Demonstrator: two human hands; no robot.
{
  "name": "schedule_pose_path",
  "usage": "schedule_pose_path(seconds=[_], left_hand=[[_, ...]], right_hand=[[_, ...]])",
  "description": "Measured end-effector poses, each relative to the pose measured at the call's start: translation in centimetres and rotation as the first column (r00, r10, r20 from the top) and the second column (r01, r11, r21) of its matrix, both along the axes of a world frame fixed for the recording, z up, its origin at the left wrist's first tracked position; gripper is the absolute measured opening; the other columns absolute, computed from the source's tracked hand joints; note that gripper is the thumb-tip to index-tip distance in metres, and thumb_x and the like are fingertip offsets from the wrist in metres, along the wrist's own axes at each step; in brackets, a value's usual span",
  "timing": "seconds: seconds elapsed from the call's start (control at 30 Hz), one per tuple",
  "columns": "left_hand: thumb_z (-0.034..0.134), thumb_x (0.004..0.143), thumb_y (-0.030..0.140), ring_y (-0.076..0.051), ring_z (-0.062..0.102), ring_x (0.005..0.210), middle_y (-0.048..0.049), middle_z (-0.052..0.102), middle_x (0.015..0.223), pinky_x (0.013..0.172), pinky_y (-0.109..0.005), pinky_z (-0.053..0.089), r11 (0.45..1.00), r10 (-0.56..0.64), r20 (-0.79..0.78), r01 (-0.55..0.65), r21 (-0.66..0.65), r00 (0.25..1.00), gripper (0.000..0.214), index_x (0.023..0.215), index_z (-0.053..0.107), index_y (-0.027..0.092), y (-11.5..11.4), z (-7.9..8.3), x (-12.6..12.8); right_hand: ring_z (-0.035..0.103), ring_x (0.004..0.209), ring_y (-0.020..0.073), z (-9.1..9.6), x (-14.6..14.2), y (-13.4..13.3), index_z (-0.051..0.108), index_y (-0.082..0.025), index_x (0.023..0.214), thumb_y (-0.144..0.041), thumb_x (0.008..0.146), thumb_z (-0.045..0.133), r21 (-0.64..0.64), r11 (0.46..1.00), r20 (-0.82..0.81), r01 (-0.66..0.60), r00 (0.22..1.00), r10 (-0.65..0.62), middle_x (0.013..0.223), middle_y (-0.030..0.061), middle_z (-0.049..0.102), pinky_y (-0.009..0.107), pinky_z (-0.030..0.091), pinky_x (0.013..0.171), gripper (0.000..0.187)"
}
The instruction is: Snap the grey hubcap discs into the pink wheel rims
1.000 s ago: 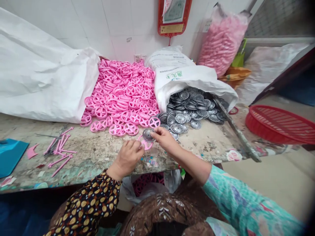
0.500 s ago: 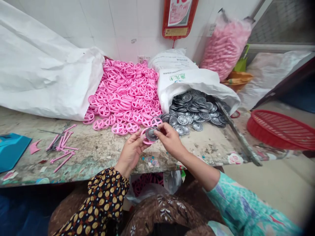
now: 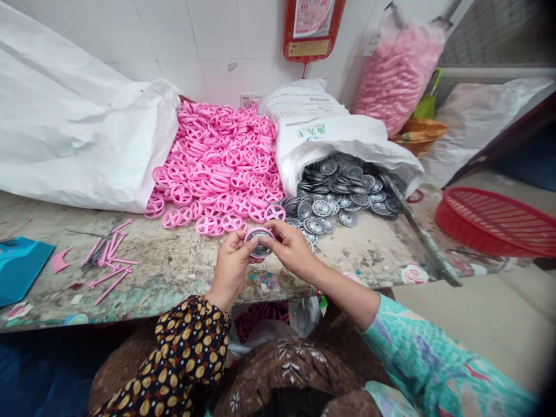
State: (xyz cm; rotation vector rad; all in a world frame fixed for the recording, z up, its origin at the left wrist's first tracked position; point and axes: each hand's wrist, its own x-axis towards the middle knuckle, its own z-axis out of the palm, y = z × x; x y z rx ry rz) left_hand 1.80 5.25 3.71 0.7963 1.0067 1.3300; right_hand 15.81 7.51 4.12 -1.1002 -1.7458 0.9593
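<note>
Because pink plastic wheels (image 3: 217,168) and silver discs (image 3: 343,194) lie heaped on the workbench (image 3: 174,272), a dropped piece could get lost. The left hand (image 3: 230,269) and right hand (image 3: 293,249) pinch a silver disc (image 3: 260,246) against a pink ring (image 3: 252,231), held just above the bench — uneven pressure could pop it free.

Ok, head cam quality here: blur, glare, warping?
Head view: soft, even indoor light, no hard shadows. The left hand, right hand and the held silver disc read sharp, with no clear motion blur and only mild sheen on the metal. Wide-lens bowing curves the workbench edge; the right corners fall dark.
</note>
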Motion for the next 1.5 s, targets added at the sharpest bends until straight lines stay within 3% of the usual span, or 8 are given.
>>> schedule_pose_path(seconds=[0.3, 0.5, 0.73, 0.87, 1.07, 1.3, 1.4, 1.5], left_hand=[[0.079, 0.057, 0.034, -0.01, 0.058, 0.053, 0.0004, 0.064, 0.064, 0.05, -0.02, 0.045, 0.898, -0.398, -0.217, 0.33, -0.291, 0.891, 0.041, 0.086, 0.059, 0.015, -2.3, -1.7, -3.1], [0.069, 0.065, 0.034, -0.015, 0.06, 0.063, -0.0018, 0.063, 0.072, 0.062, -0.028, 0.047, 0.975, -0.214, -0.504, 0.152, -0.161, 0.837, 0.035, 0.094, 0.063, 0.016, -0.4, -3.8, -5.2], [0.047, 0.083, 0.025, -0.029, 0.051, 0.102, -0.015, 0.055, 0.103, 0.086, -0.042, 0.041, 0.969, 0.241, -0.969, 0.064, 0.237, -0.058, 0.031, 0.107, 0.065, 0.017, 5.4, -3.9, -5.0], [0.052, 0.081, 0.038, -0.034, 0.049, 0.103, -0.0194, 0.052, 0.11, 0.082, -0.044, 0.041, 0.968, 0.243, -0.938, 0.003, 0.25, -0.247, 0.043, 0.117, 0.057, 0.014, 7.3, -3.0, -4.6], [0.044, 0.086, 0.04, -0.034, 0.054, 0.094, -0.0183, 0.06, 0.098, 0.078, -0.043, 0.041, 0.959, 0.208, -0.896, 0.262, 0.108, -0.392, 0.038, 0.104, 0.065, 0.015, 8.2, -2.9, -4.5], [0.039, 0.09, 0.027, -0.024, 0.057, 0.102, -0.014, 0.064, 0.11, 0.089, -0.036, 0.041, 0.893, 0.303, -0.938, 0.395, 0.217, -0.171, 0.035, 0.116, 0.059, 0.016, 6.7, -5.4, -6.6], [0.038, 0.091, 0.033, -0.022, 0.061, 0.094, -0.0098, 0.068, 0.099, 0.086, -0.034, 0.044, 0.937, 0.296, -0.949, 0.158, 0.311, 0.109, 0.034, 0.113, 0.06, 0.018, 6.0, -5.6, -6.9], [0.046, 0.087, 0.039, -0.019, 0.063, 0.084, -0.0064, 0.068, 0.09, 0.077, -0.032, 0.049, 0.952, 0.306, -0.747, -0.174, 0.252, 0.59, 0.031, 0.099, 0.063, 0.017, 5.0, -4.9, -5.9]], right_hand=[[0.048, 0.058, 0.0112, -4.0, 0.9, -4.4, 0.057, -0.02, 0.086, -0.026, 0.078, 0.06, -0.352, 0.923, 0.01, -0.152, 0.986, 0.166, 0.063, -0.0051, 0.053, 0.022, 0.038, 0.055, 0.011], [0.057, 0.088, 0.0184, -3.8, 2.0, -7.0, 0.06, -0.019, 0.115, -0.02, 0.081, 0.057, -0.129, 0.973, 0.391, -0.193, 0.891, 0.229, 0.1, 0.0083, 0.062, 0.03, 0.044, 0.078, 0.034], [0.058, 0.094, 0.0198, -1.7, 4.4, 3.1, 0.064, -0.017, 0.106, -0.023, 0.089, 0.045, 0.124, 0.986, 0.62, 0.107, 0.768, -0.161, 0.102, 0.0089, 0.064, 0.03, 0.041, 0.082, 0.026], [0.056, 0.099, 0.0214, -1.4, 3.8, 7.1, 0.058, -0.017, 0.117, -0.031, 0.093, 0.041, 0.188, 0.961, 0.704, 0.204, 0.654, -0.277, 0.109, 0.0114, 0.06, 0.03, 0.04, 0.083, 0.032], [0.052, 0.102, 0.0257, -2.7, 1.6, 6.4, 0.055, -0.018, 0.122, -0.037, 0.089, 0.048, 0.187, 0.982, 0.816, 0.037, 0.551, -0.176, 0.111, 0.014, 0.058, 0.035, 0.039, 0.086, 0.038], [0.058, 0.099, 0.0184, -2.1, 5.2, 6.0, 0.06, -0.016, 0.113, -0.025, 0.093, 0.038, 0.165, 0.986, 0.786, -0.001, 0.605, -0.131, 0.109, 0.0093, 0.064, 0.026, 0.04, 0.085, 0.032], [0.06, 0.096, 0.0217, -1.4, 6.2, 6.4, 0.064, -0.015, 0.107, -0.028, 0.089, 0.047, 0.102, 0.995, 0.883, -0.025, 0.463, -0.079, 0.105, 0.0107, 0.067, 0.028, 0.041, 0.081, 0.028], [0.061, 0.093, 0.0256, -1.5, 5.5, 6.1, 0.063, -0.014, 0.105, -0.033, 0.085, 0.052, 0.117, 0.991, 0.943, -0.069, 0.319, -0.089, 0.101, 0.0139, 0.067, 0.031, 0.042, 0.077, 0.03]])
